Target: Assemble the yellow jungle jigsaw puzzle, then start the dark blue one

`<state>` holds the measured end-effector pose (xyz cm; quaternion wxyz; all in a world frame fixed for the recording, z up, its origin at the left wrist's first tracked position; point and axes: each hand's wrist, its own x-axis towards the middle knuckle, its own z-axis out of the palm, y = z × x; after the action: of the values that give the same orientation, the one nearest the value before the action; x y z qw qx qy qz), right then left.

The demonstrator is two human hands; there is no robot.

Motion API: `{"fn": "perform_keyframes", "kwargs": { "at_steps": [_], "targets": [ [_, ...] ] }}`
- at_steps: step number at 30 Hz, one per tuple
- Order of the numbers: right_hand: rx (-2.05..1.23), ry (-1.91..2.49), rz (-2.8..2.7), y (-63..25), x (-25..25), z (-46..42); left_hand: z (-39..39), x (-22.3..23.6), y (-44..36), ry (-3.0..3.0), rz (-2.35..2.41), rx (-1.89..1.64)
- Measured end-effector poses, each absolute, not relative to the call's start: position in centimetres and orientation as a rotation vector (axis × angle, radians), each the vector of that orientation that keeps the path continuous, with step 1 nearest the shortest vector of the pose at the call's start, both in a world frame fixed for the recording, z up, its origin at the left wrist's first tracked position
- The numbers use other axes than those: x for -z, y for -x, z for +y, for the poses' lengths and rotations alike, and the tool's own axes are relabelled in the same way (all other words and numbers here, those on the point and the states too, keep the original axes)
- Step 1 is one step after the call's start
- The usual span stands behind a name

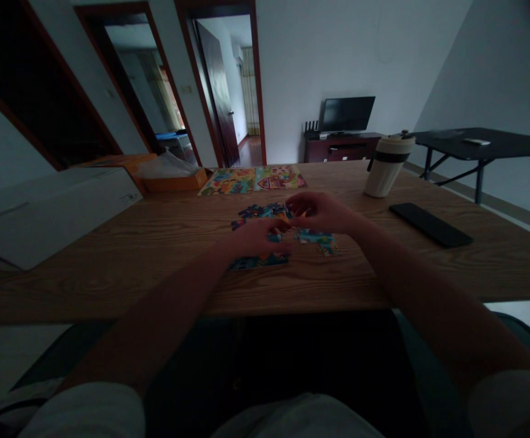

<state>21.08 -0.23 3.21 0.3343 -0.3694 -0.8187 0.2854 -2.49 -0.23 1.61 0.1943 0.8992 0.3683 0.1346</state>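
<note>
Jigsaw pieces point(262, 212) | under, between left hand point(260, 238), right hand point(322, 213) | wooden table point(109, 267)

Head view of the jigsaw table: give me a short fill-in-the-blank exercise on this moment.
The cream tumbler stands ____ on the wooden table.
Of the left hand and right hand, the ____ one is nearer the black smartphone.
Both hands are over the loose jigsaw pieces, while two colourful puzzle pictures lie ____ them, at the table's far edge.

Missing words: upright; right; beyond.

puzzle pieces point(265, 212) on wooden table point(109, 258), phone point(431, 224) right
</note>
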Motion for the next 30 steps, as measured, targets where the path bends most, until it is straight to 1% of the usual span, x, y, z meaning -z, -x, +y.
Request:
{"fn": "perform_keyframes", "kwargs": {
  "at_steps": [5, 12, 21, 27, 30],
  "targets": [
    [-0.774, 1.000, -1.952, -19.5, -2.5, 0.0, -0.1, -1.1, 1.5, -2.383, 1.082, -0.573],
    [-0.785, 1.026, -1.898, -18.0, -0.9, 0.6, -0.1, -1.2, 0.8, -2.370, 1.293, -0.545],
    [-1.136, 0.962, -1.609, -18.1, -0.9, 0.6, 0.1, -1.2, 1.2, -2.263, 1.260, -0.777],
    [-1.198, 0.869, -1.608, -17.9, -1.4, 0.0, 0.7, -1.2, 1.7, -2.186, 1.277, -0.899],
    [-1.163, 0.880, -1.630, -18.3, -1.5, 0.1, 1.2, -1.1, 1.9, -2.179, 1.295, -0.908]
  ]
}}
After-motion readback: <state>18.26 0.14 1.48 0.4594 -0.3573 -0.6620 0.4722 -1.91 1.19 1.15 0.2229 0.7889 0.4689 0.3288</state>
